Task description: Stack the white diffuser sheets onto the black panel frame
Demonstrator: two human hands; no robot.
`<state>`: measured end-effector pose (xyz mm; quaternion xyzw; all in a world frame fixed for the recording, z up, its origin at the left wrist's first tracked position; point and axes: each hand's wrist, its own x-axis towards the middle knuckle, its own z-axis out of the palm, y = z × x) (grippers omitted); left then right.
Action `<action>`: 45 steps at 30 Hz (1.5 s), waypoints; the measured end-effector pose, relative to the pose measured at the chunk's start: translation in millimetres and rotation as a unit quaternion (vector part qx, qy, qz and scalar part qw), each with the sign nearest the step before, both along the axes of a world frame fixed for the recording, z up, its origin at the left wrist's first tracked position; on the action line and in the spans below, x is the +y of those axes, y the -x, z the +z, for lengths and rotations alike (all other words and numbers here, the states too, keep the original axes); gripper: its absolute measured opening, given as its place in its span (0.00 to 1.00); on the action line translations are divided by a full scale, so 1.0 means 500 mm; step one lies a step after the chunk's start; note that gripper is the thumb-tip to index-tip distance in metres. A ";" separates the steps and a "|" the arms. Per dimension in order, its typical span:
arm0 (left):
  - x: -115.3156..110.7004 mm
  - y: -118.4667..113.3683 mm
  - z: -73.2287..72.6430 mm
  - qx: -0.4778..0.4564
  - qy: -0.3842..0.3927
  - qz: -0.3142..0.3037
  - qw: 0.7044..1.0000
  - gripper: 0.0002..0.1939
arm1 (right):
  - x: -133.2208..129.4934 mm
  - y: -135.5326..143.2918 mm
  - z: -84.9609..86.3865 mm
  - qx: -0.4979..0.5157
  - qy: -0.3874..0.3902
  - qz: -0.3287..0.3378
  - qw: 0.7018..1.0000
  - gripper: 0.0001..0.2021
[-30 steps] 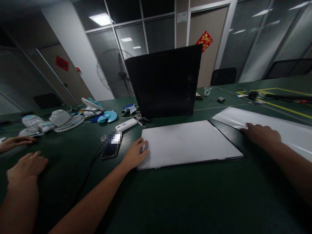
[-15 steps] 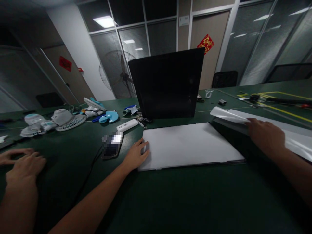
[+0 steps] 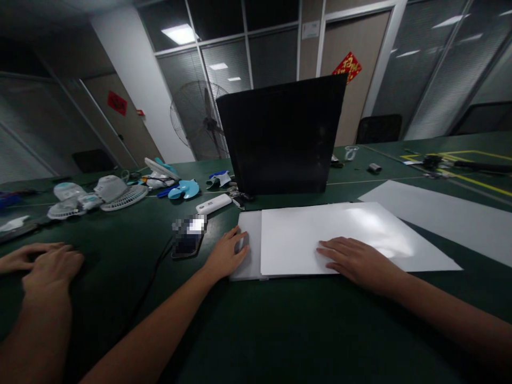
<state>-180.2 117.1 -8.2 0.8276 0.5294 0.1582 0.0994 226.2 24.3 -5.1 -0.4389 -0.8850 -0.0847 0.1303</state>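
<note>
A flat white panel (image 3: 250, 250) with a thin dark edge lies on the green table. My left hand (image 3: 227, 253) rests on its left end, fingers apart and holding nothing. Over most of that panel lies a glossy white sheet (image 3: 292, 240), its right end reaching past the panel. My right hand (image 3: 360, 264) is spread flat on the sheet near its front edge. Behind the panel stands a large black screen-like board (image 3: 284, 138), tilted back a little. A second white sheet (image 3: 444, 218) lies on the table to the right.
Left of my hand are a phone (image 3: 189, 237) with a cable, a white power bank (image 3: 214, 204) and white fan parts (image 3: 116, 193) with a blue blade (image 3: 184, 190). Another person's hands (image 3: 52, 266) rest at far left. A clear cup (image 3: 351, 153) stands behind at right.
My right hand has moved left from the sheets at the right, bringing the glossy sheet over the white panel, and now lies flat on it. My left hand has stayed on the panel's left end.
</note>
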 end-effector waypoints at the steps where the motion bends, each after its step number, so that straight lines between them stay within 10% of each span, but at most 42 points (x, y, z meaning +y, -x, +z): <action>1: 0.000 0.000 0.000 -0.003 -0.002 0.000 1.000 0.28 | -0.002 0.003 -0.001 0.004 0.025 0.001 1.000 0.23; 9: -0.006 -0.005 0.006 0.007 0.012 0.011 1.000 0.29 | 0.046 -0.116 -0.001 0.029 -0.002 -0.211 0.977 0.31; 16: -0.005 -0.002 0.002 -0.005 0.000 0.004 1.000 0.28 | 0.067 -0.279 -0.019 0.008 0.093 -0.518 0.850 0.42; 29: -0.003 -0.001 0.001 -0.003 0.025 0.006 1.000 0.37 | 0.038 -0.139 0.035 0.035 0.095 -0.421 0.902 0.38; 36: -0.003 -0.003 0.002 -0.011 0.030 0.011 0.999 0.36 | 0.089 -0.356 -0.007 -0.010 -0.032 -0.433 0.901 0.35; 39: -0.004 -0.004 0.006 -0.016 0.038 0.009 0.999 0.36 | 0.106 -0.448 -0.048 0.006 0.030 -0.499 0.866 0.41; 45: -0.003 -0.001 0.002 -0.012 0.037 0.009 0.999 0.35 | 0.108 -0.446 -0.055 0.044 0.112 -0.566 0.815 0.36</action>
